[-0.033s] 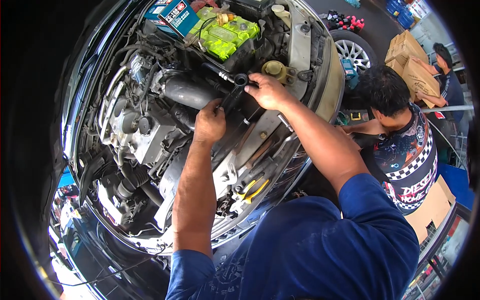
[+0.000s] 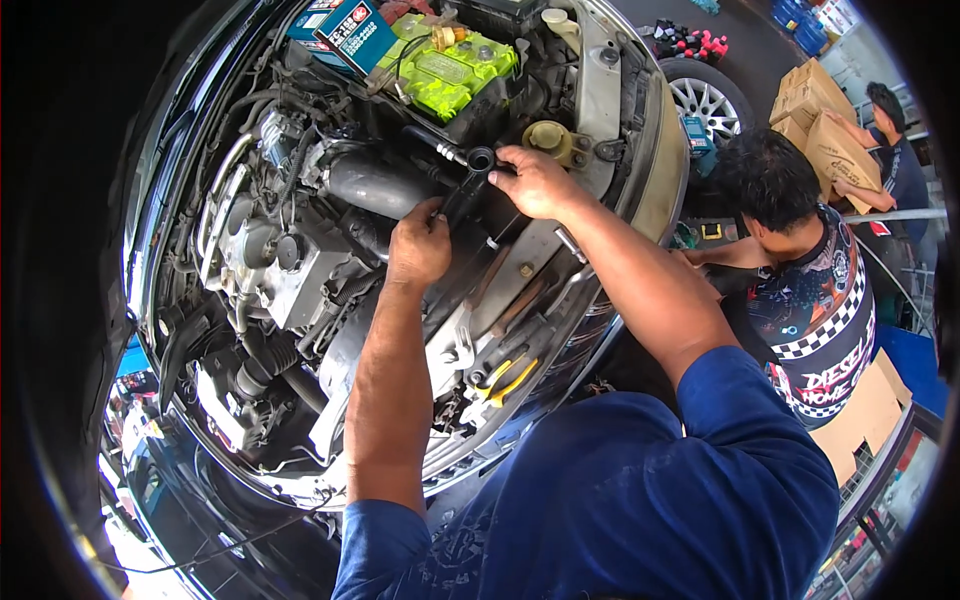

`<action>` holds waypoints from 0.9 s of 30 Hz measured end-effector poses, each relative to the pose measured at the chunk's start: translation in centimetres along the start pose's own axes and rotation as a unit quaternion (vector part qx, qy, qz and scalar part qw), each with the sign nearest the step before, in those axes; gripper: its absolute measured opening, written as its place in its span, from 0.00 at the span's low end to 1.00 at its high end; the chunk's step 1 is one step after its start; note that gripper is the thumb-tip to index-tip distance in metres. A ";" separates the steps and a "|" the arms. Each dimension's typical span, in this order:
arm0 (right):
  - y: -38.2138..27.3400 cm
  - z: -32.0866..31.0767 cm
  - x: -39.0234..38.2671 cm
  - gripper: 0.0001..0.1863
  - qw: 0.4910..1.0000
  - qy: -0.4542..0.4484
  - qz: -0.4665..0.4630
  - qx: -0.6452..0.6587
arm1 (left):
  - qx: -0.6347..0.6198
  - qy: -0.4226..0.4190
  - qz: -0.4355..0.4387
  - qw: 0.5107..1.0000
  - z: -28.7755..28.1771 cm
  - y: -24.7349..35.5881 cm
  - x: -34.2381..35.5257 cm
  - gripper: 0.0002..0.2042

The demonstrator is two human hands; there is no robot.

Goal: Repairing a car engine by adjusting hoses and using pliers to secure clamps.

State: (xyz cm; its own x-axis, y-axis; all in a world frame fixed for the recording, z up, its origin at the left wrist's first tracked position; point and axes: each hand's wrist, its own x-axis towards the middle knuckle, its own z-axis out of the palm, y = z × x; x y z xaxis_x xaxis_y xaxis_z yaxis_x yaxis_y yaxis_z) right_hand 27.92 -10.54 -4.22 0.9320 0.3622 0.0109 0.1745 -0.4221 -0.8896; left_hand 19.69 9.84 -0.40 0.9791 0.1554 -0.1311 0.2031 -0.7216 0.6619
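A black tube-shaped part (image 2: 466, 193) with a round open end slants over the front of the engine bay. My left hand (image 2: 420, 243) is closed on its lower side, thumb along the black surface. At the round end, my right hand (image 2: 537, 184) pinches the rim between thumb and fingers. Just behind lies a wide black air hose (image 2: 385, 182), apart from the right hand. A yellowish round cap on a reservoir (image 2: 548, 138) sits close to my right fingers. The lower end of the black part is hidden by my left hand.
A bright yellow-green battery (image 2: 455, 75) and a blue filter box (image 2: 345, 38) are at the back. Yellow-handled pliers (image 2: 512, 382) lie on the front edge. At right, a co-worker (image 2: 800, 280) crouches near a wheel (image 2: 708, 105); another person holds a cardboard box (image 2: 842, 160).
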 end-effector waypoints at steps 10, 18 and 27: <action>3.4 0.7 0.6 0.17 0.997 0.006 0.026 0.070 | 0.053 -0.025 0.079 0.995 -3.4 3.9 -8.0 0.18; 3.3 1.4 0.2 0.18 0.995 0.011 0.008 0.101 | 0.065 -0.053 0.007 0.996 1.9 3.3 -13.7 0.21; 1.8 1.1 -1.8 0.21 0.979 0.069 0.006 0.194 | 0.088 0.006 0.070 0.994 2.2 1.8 -14.2 0.21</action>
State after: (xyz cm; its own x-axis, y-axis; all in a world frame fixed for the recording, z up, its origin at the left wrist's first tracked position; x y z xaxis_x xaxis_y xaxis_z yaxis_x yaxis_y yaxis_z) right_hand 26.21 -11.05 -6.35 0.9720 0.2317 0.0383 0.0557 -0.0690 -0.9961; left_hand 6.19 4.86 1.04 0.9980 0.0519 -0.0369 0.0636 -0.8437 0.5330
